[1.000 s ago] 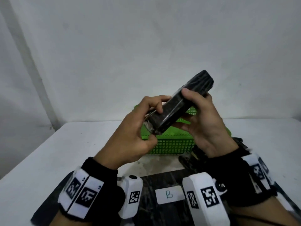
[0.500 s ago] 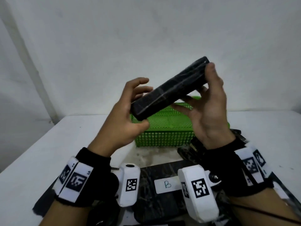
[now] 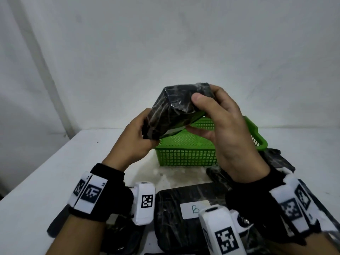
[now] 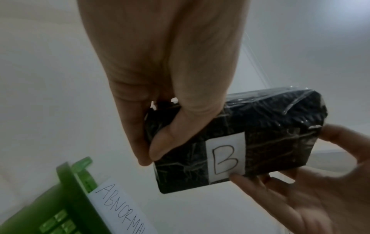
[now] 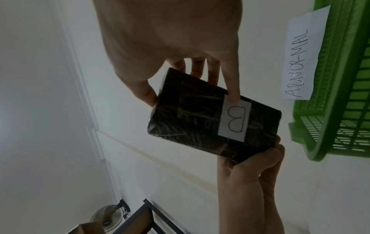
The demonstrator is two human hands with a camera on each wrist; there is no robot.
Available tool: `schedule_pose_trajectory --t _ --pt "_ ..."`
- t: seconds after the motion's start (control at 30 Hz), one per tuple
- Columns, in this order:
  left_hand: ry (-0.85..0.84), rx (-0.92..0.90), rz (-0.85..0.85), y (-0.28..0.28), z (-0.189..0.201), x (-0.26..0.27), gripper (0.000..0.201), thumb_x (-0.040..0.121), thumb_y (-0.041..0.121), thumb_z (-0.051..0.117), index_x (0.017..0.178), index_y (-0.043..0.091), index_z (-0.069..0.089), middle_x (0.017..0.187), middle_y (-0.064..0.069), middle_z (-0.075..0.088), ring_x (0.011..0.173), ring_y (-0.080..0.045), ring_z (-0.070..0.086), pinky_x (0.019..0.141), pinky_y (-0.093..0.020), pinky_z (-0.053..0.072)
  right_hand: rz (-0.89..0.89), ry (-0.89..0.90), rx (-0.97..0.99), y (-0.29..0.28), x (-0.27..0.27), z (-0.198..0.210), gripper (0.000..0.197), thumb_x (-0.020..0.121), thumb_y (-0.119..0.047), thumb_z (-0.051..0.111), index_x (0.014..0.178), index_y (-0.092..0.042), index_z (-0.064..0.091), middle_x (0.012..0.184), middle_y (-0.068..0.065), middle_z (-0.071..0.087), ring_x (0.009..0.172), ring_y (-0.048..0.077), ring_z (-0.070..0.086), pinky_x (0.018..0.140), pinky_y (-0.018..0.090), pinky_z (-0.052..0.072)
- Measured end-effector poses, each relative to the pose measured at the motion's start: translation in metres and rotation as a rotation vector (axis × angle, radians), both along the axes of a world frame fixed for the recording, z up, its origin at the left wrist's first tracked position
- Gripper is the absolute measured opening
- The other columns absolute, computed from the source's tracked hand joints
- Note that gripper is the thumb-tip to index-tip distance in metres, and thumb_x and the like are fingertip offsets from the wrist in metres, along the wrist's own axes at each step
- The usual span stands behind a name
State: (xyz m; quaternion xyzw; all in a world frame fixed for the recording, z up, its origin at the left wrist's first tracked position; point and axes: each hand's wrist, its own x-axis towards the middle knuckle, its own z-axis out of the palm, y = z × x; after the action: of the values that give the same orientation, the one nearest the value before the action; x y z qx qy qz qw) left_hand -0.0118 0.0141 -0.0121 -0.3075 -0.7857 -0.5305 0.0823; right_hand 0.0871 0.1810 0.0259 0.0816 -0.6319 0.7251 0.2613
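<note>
A black plastic-wrapped parcel [image 3: 176,109] is held in the air above the green basket [image 3: 185,155], between both hands. My left hand [image 3: 136,142] grips its lower left end, thumb and fingers curled round the corner [image 4: 166,142]. My right hand [image 3: 217,115] holds the upper right end, thumb on the near face and fingers under it. The parcel's underside carries a white label with the letter B [image 4: 226,155], also visible in the right wrist view [image 5: 234,121]. One right fingertip [image 5: 234,96] touches that label's edge.
The green basket bears a paper tag reading ABNORMAL [image 5: 300,63]. More black wrapped parcels lie on the white table near me, one with a B label [image 3: 193,208], others at the right [image 3: 276,159]. A white wall stands behind the table.
The parcel has turned from a long diagonal edge-on pose to a lower, face-toward-me pose over the basket. My left hand went from loosely cupping it to gripping its end; my right thumb moved onto the near face.
</note>
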Motion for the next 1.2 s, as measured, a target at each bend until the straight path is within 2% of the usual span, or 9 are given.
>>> schedule_pose_trajectory --t 0.23,0.37,0.47,0.63,0.7,0.8,0.87,1.07,1.2 --pt "-0.065 -0.072 -0.026 -0.001 -0.002 -0.002 0.055 0.072 -0.009 0.073 0.111 0.028 0.058 0.099 0.006 0.069 0.096 -0.015 0.067 0.088 -0.049 0.055 0.005 -0.112 -0.012 0.004 -0.001 0.001 0.016 0.091 -0.022 0.068 0.105 -0.017 0.061 0.092 -0.007 0.068 0.082 0.001 0.070 0.077 0.045 0.064" --pt "-0.109 -0.134 -0.052 -0.009 0.004 0.000 0.072 0.076 -0.010 0.071 0.125 0.037 0.047 0.094 0.014 0.065 0.082 -0.002 0.063 0.079 -0.030 0.052 -0.015 -0.170 -0.031 0.019 -0.004 0.005 0.027 0.091 -0.036 0.068 0.110 -0.016 0.063 0.099 -0.004 0.073 0.097 0.016 0.074 0.067 0.035 0.062" --pt "-0.222 -0.034 -0.029 -0.023 0.010 0.003 0.082 0.081 -0.005 0.071 0.143 0.036 0.036 0.111 0.002 0.068 0.089 -0.012 0.070 0.083 -0.029 0.051 -0.053 -0.201 -0.002 0.032 -0.001 0.008 0.031 0.091 -0.045 0.066 0.113 -0.023 0.063 0.102 -0.003 0.072 0.090 0.023 0.076 0.064 0.035 0.061" --pt "-0.230 0.213 0.108 -0.044 0.011 0.009 0.033 0.097 0.014 0.058 0.129 0.019 0.055 0.094 -0.002 0.073 0.083 -0.014 0.064 0.070 -0.027 0.051 -0.096 -0.246 0.132 0.030 0.003 0.005 0.024 0.103 -0.046 0.047 0.110 -0.029 0.062 0.087 -0.003 0.079 0.068 0.028 0.076 0.059 0.035 0.058" --pt "-0.223 0.196 0.123 -0.053 0.010 0.012 0.026 0.100 0.017 0.054 0.126 0.016 0.059 0.099 -0.008 0.072 0.085 -0.015 0.064 0.072 -0.031 0.054 -0.105 -0.257 0.233 0.025 0.002 0.000 0.024 0.105 -0.043 0.045 0.111 -0.029 0.064 0.090 -0.004 0.078 0.067 0.027 0.076 0.057 0.034 0.057" --pt "-0.212 0.208 0.201 -0.077 0.013 0.016 0.021 0.099 0.014 0.055 0.118 0.016 0.064 0.091 -0.006 0.073 0.072 -0.005 0.068 0.062 -0.017 0.053 -0.048 -0.341 0.396 0.014 -0.006 -0.004 0.028 0.105 -0.039 0.046 0.114 -0.026 0.068 0.104 -0.002 0.076 0.068 0.024 0.076 0.061 0.037 0.061" --pt "-0.201 0.205 0.272 -0.093 0.014 0.015 0.019 0.095 0.017 0.062 0.114 0.016 0.067 0.088 -0.008 0.074 0.069 -0.010 0.070 0.060 -0.018 0.054 -0.047 -0.400 0.549 0.008 -0.015 -0.001 0.029 0.105 -0.040 0.046 0.114 -0.025 0.070 0.109 -0.004 0.073 0.072 0.019 0.076 0.067 0.038 0.063" --pt "-0.144 0.133 0.428 -0.151 0.023 0.007 0.008 0.090 0.027 0.070 0.096 0.031 0.071 0.088 0.000 0.078 0.082 -0.014 0.072 0.075 -0.031 0.055 0.031 -0.399 0.649 -0.041 -0.041 0.015 0.019 0.100 -0.033 0.059 0.116 -0.023 0.058 0.091 0.001 0.076 0.067 0.021 0.077 0.078 0.048 0.064" --pt "-0.207 -0.010 0.367 -0.179 0.032 0.002 0.029 0.077 0.034 0.081 0.104 0.034 0.069 0.093 0.005 0.078 0.095 -0.014 0.073 0.095 -0.037 0.053 0.106 -0.409 0.701 -0.078 -0.059 0.026 0.049 0.089 -0.044 0.070 0.128 -0.023 0.051 0.101 0.003 0.071 0.070 0.021 0.077 0.080 0.046 0.063"
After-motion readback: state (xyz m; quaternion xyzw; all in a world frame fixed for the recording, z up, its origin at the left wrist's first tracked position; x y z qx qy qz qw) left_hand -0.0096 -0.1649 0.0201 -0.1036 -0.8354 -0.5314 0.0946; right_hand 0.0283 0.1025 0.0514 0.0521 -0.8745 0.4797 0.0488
